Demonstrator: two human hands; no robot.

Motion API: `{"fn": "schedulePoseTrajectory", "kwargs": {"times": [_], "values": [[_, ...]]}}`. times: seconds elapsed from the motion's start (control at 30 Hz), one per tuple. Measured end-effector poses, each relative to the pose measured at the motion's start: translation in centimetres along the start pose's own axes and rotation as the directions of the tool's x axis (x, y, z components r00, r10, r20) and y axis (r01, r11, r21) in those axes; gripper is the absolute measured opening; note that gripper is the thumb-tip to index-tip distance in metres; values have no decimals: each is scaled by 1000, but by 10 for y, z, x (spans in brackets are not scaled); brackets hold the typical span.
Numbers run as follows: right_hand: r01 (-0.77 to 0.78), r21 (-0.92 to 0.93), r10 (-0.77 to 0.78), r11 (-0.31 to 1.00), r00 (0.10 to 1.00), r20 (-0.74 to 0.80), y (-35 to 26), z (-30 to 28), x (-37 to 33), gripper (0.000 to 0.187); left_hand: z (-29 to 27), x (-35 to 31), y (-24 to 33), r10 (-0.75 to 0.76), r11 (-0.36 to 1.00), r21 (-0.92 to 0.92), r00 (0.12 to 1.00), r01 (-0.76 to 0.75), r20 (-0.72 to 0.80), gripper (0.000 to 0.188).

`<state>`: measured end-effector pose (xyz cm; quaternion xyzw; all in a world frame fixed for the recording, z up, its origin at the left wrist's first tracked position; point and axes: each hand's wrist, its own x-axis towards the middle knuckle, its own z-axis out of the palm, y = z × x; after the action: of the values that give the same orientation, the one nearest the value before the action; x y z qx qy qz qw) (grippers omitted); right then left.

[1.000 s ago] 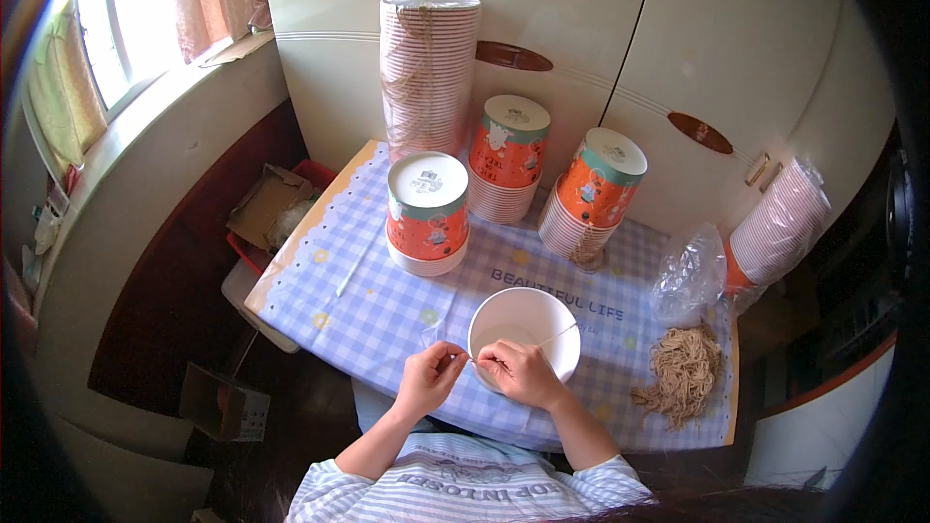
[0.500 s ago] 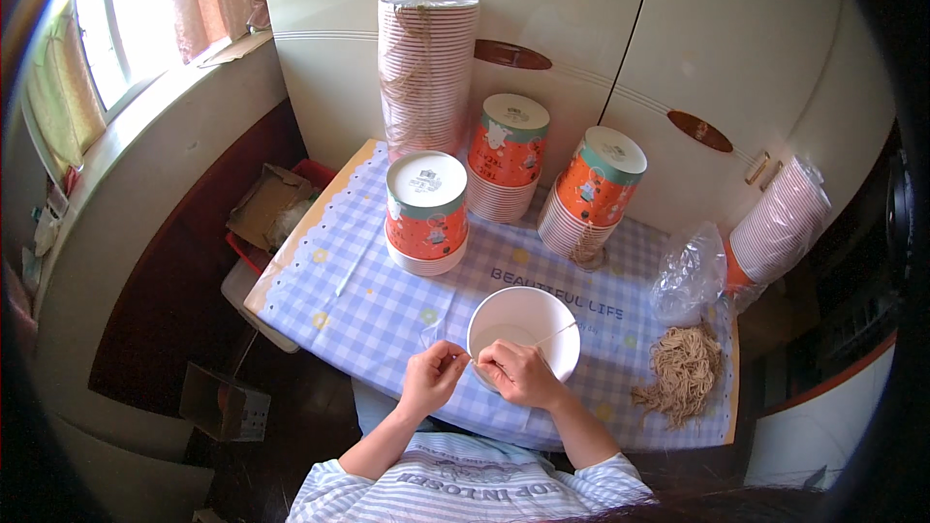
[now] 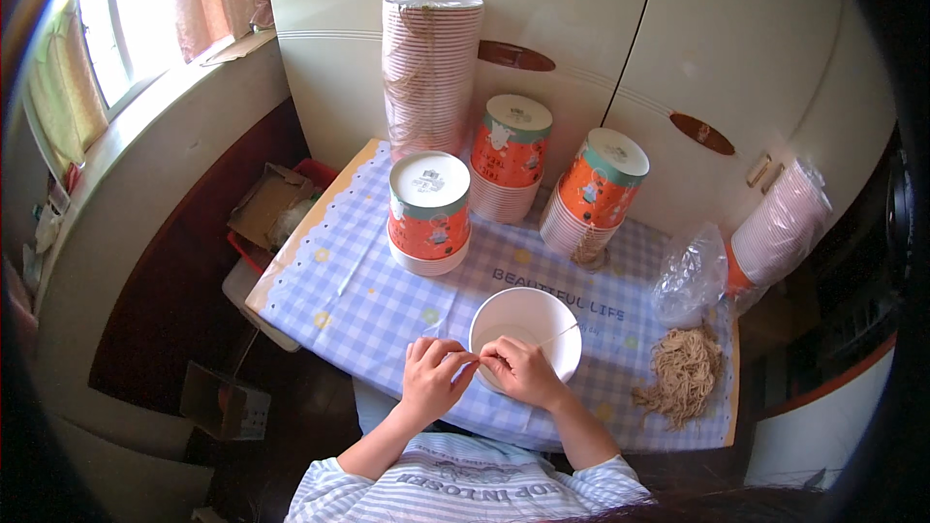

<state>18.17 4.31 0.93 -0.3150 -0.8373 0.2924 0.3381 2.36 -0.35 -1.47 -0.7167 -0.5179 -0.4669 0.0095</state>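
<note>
Both hands meet over the near-left rim of a white paper bucket (image 3: 528, 312), which sits mouth up right at the fingers. The right hand (image 3: 518, 371) reaches over the mouth, thumb and forefinger pinched together, apparently on the thin cord (image 3: 560, 334), though its tip is too tiny to see from here. The left hand (image 3: 433, 378) comes in from outside the rim, its forefinger nearly touching the right hand's fingers; whether its thumb and forefinger grip anything, I can't tell.

The cord crosses the mouth from the wall on the far right toward the fingers. I'd judge that far side to be fixed and the near-left side, under the fingers, to be the part left to finish on this bucket.

To the right of the fingers lies a loose bundle of tan cord (image 3: 684, 373), so there seems plenty to use. Just beyond it is a clear plastic bag (image 3: 690, 276). Ahead of the fingers, orange-and-green printed buckets stand upside down: a front stack (image 3: 429, 218), a middle stack (image 3: 511, 160) and a right stack (image 3: 593, 189), with tan cord showing at its foot. Farthest ahead, a tall plastic-wrapped stack (image 3: 431, 77) rises from the checked surface (image 3: 358, 300), tan strands down its side, which suggests corded buckets.
</note>
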Motion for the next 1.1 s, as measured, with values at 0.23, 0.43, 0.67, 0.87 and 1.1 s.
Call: {"fn": "schedulePoseTrajectory", "kwargs": {"times": [0.23,0.43,0.67,0.87,1.1], "values": [[-56,165,56,985,998,6,0,0,-2,24,1,-1,-2,-31,999,24,999,31,8,14],[-44,224,54,974,998,-39,6,3,-6,27,2,2,1,17,998,68,1000,-17,3,15],[-53,265,68,963,997,-48,7,2,-9,25,1,0,0,7,999,36,1000,-7,-9,17],[-99,268,120,958,991,-64,4,-2,-10,24,1,-6,-7,-28,999,-35,999,27,-30,17],[-58,194,82,979,989,-122,-4,-4,-16,19,7,-14,-17,-168,901,-411,985,140,-33,17]]}}
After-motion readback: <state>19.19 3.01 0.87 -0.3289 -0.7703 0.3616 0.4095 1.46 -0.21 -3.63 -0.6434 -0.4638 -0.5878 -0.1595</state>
